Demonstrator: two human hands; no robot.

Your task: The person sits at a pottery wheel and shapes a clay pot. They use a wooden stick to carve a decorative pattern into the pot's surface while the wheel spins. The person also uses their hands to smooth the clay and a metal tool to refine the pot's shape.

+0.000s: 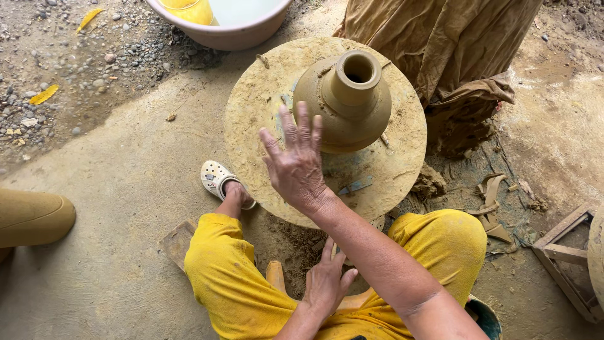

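Clay pot (pixel 345 104), unfired, narrow-necked, standing upright near the middle of a round clay-smeared wheel (pixel 264 101) on the ground.

Right hand (pixel 296 160): fingers spread apart, palm down, hovering over the wheel just beside the pot's near left side; contact cannot be told. Left hand (pixel 326 283): fingers loosely apart, resting low between the knees at the wheel's underside, gripping nothing visible. Nearby: pink basin (pixel 220 34) of water beyond the wheel, brown cloth (pixel 440 44) to the right, white clog (pixel 217 177) on the concrete floor (pixel 113 182).
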